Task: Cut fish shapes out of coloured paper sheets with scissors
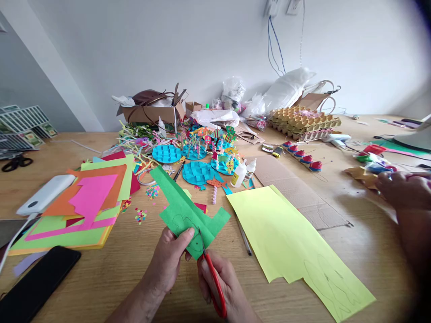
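Observation:
My left hand (170, 253) pinches a piece of green paper (191, 211) between thumb and fingers, held above the table. Pencil outlines with a small dot, like a fish, are drawn on the paper's lower part. In my right hand (224, 280) are red-handled scissors (215, 282), their blades at the green paper's lower edge, beside the drawn outline. A large sheet of yellow paper (269, 224) with a pencil drawing at its near end lies to the right. Just past the green paper stand white glue bottles (239, 175) and round blue woven-paper pieces (200, 172).
Stacked coloured paper (96, 197), a white power bank (47, 195) and a black phone (40, 282) lie left. Brown cardboard (296, 193) lies right. At the back are a cardboard box (151, 114) and egg trays (303, 121). Another person's hand (400, 190) reaches in from the right.

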### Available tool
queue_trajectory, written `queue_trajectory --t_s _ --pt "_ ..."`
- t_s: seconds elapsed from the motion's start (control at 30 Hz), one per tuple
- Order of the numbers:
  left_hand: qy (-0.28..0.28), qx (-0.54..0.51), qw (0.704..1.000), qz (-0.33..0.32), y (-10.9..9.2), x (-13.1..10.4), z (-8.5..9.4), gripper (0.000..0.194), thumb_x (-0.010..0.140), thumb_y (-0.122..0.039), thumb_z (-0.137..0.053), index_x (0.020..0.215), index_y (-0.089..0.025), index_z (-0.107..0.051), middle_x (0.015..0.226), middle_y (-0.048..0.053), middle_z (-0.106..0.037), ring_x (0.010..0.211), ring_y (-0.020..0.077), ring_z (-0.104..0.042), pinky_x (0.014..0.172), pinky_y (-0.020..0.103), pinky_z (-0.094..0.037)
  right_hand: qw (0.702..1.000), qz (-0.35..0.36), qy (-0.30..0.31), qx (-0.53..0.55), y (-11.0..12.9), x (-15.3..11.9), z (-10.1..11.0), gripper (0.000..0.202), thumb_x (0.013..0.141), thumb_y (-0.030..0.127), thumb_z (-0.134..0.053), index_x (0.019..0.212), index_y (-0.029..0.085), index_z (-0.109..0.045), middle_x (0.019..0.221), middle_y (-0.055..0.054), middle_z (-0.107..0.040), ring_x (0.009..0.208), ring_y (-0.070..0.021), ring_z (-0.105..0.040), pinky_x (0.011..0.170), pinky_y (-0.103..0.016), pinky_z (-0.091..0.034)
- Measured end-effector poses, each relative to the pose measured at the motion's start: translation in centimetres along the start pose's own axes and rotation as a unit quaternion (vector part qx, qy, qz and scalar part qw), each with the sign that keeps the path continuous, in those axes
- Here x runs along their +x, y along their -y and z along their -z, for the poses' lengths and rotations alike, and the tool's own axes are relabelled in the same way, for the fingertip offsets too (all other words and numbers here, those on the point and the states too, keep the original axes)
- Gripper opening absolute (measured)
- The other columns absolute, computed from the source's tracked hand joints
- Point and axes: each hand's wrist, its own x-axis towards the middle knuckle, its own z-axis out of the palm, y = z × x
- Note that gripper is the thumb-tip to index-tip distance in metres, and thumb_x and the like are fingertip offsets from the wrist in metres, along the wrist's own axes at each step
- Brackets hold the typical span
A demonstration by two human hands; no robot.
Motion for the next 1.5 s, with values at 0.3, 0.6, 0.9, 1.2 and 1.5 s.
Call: queue_trajectory --t_s 0.3,0.6,0.9,1.2,1.5 --pt "0.013 0.010 1.000 -0.007 0.2 0.2 0.4 0.023 0.065 -0.033 -0.066 0.055 -0.017 -0.054 0.042 -0.007 -0.048 0.041 0.0065 -0.038 0.039 0.017 -0.031 1.000 0.004 0.002 -0.023 -0.3 -0.1 0.1 0.044 0.084 0.056 -0.037 0.061 0.019 -0.037 0.046 0.006 -0.039 0.041 -0.0065 -0.033 0.038 -0.018 -0.026" --pt "0.019 0.010 1.000 -0.003 0.4 0.3 0.7 0.019 0.067 -0.032 -0.065 0.057 -0.018 -0.057 0.044 -0.007 -0.049 0.042 0.0072 -0.039 0.041 0.017 -0.033 1.000 -0.001 0.005 -0.014 -0.2 -0.1 0.0 0.044 0.084 0.056 -0.037 0.060 0.019 -0.037 0.046 0.006 -0.038 0.041 -0.0060 -0.032 0.038 -0.018 -0.025" --pt "0.037 0.001 0.999 -0.005 0.3 0.6 1.2 0.008 0.068 -0.028 -0.066 0.067 -0.020 -0.067 0.051 -0.007 -0.054 0.051 0.0083 -0.045 0.056 0.018 -0.040 1.000 -0.011 0.003 -0.023 0.4 0.1 0.0 0.049 0.078 0.065 -0.039 0.056 0.021 -0.032 0.043 0.007 -0.035 0.038 -0.0062 -0.032 0.036 -0.018 -0.025" --pt "0.050 0.004 0.999 0.004 -0.2 0.7 1.4 0.015 0.067 -0.027 -0.067 0.080 -0.021 -0.072 0.062 -0.004 -0.066 0.063 0.0116 -0.055 0.064 0.020 -0.044 0.999 0.005 0.011 -0.040 0.1 0.0 0.1 0.047 0.081 0.062 -0.036 0.057 0.021 -0.033 0.044 0.007 -0.034 0.039 -0.0065 -0.032 0.037 -0.018 -0.026" --pt "0.070 0.019 0.997 0.001 -0.8 0.6 1.1 0.011 0.071 -0.026 -0.064 0.077 -0.019 -0.070 0.066 -0.003 -0.067 0.064 0.0119 -0.056 0.066 0.021 -0.045 0.997 0.015 0.016 -0.073 -0.3 0.0 0.4 0.047 0.082 0.060 -0.035 0.058 0.020 -0.035 0.045 0.006 -0.037 0.039 -0.0065 -0.034 0.037 -0.018 -0.026"
